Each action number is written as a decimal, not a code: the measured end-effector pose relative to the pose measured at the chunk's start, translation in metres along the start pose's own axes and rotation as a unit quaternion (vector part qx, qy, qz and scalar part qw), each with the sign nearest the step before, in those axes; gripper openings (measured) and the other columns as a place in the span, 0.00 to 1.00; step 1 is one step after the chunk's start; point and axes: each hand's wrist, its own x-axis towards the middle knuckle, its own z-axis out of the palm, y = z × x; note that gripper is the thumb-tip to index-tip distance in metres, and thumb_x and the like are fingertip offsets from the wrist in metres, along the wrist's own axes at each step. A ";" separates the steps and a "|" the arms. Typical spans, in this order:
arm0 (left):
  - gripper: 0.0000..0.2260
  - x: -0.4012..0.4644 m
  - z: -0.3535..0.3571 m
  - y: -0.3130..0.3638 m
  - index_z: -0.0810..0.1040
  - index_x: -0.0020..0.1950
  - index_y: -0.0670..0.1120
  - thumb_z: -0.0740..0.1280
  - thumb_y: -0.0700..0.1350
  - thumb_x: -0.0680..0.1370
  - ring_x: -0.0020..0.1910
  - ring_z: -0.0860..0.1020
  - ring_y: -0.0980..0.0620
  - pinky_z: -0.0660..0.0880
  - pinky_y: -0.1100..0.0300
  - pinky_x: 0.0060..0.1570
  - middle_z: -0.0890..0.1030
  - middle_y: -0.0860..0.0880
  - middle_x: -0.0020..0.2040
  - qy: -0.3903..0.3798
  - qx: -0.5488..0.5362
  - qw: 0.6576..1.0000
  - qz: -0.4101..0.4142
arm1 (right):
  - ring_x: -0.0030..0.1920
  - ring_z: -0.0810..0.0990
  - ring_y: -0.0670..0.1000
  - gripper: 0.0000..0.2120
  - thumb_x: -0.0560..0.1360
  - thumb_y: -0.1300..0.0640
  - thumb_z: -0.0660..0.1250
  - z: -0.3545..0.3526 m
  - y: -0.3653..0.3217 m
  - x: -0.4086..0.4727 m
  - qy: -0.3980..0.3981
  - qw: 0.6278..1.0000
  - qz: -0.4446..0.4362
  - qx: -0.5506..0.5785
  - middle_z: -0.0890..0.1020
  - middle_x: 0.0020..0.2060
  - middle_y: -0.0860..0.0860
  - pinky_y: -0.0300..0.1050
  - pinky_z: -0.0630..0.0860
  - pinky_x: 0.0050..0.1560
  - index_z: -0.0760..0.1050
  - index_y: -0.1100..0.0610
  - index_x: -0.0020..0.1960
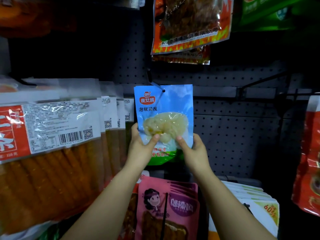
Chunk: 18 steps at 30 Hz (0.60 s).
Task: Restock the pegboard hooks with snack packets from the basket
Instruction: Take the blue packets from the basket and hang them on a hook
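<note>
Left hand (pixel 141 146) and right hand (pixel 194 149) are each pinching the blue packet (pixel 164 118) near its lower corners, steadying it so its top hole is threading onto the hook (pixel 156 84) above it.

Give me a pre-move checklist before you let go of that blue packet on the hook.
1. Thin metal hook passes through the hang hole of the blue plastic snack packet: ok.
2. Packet pushed fully back to the dark perforated pegboard: cannot tell.
3. Left hand grips the packet's lower left edge: ok.
4. Right hand grips its lower right edge: ok.
5. Packet hangs level: not ok, slightly tilted.
</note>
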 end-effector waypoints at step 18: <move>0.25 -0.055 -0.019 -0.031 0.62 0.72 0.43 0.66 0.43 0.78 0.60 0.76 0.41 0.71 0.44 0.64 0.76 0.42 0.63 -0.026 -0.042 0.985 -0.165 | 0.43 0.76 0.51 0.17 0.72 0.56 0.73 -0.007 0.014 -0.050 -0.002 0.986 0.157 -0.045 0.78 0.41 0.54 0.38 0.72 0.41 0.76 0.65 0.55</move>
